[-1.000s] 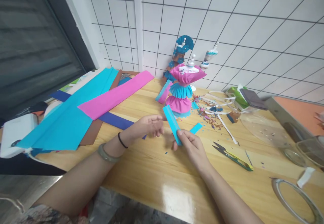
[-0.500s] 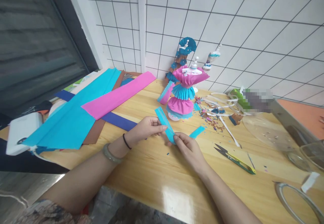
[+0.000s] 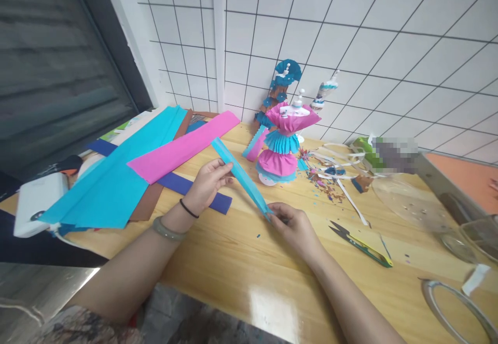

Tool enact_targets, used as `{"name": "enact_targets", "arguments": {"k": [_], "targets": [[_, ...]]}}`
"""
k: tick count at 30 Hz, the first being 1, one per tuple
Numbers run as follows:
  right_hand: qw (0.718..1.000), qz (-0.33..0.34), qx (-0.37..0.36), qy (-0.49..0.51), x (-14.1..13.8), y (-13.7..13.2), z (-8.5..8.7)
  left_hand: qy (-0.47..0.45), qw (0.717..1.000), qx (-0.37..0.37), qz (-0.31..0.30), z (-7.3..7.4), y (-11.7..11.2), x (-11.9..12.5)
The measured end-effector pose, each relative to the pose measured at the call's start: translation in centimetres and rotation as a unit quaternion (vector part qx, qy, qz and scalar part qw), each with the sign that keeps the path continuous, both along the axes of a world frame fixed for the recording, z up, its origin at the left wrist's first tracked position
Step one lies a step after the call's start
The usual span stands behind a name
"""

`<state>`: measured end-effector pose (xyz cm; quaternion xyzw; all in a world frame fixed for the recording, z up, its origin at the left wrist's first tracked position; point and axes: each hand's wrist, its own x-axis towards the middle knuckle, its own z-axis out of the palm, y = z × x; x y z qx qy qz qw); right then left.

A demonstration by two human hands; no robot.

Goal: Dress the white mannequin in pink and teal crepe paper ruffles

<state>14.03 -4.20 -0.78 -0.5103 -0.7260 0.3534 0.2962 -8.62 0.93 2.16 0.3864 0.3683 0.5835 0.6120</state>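
Note:
A narrow blue crepe paper strip (image 3: 246,180) stretches slantwise between my two hands, above the wooden table (image 3: 233,261). My left hand (image 3: 210,183) pinches it near its upper left part between thumb and fingers. Its lower right end is gripped by the fingertips of my right hand (image 3: 290,224). Just behind the strip stands a tiered figure of pink and blue ruffled paper (image 3: 278,162) with a white top. To the right of my right hand lie thread snips (image 3: 361,245) with yellow-green handles.
Crepe sheets in blue (image 3: 112,178), pink (image 3: 187,144) and brown lie at the left, by a white box (image 3: 41,204). Paper scraps (image 3: 327,186) and white strips litter the back right. Clear plastic containers (image 3: 480,237) and a tape ring (image 3: 459,307) sit at the right.
My left hand has moved up and left along with its part of the strip. The blue strip now extends longer and straighter between my hands; my right hand stays nearly in place.

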Motion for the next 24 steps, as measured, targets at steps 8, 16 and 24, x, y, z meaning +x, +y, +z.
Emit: {"name": "enact_targets", "arguments": {"k": [8,16,24], "targets": [[0.994,0.048,0.062,-0.082,0.4,0.0,0.6,-0.083,0.996,-0.026,0.008,-0.3,0.6,-0.5],[0.988,-0.011,0.083,-0.130,0.6,0.4,0.9,-0.124,0.991,-0.030,0.038,-0.4,0.8,-0.4],[0.992,-0.042,0.100,-0.061,0.2,0.0,0.7,-0.034,0.997,-0.060,-0.042,-1.2,0.1,1.1]]}}
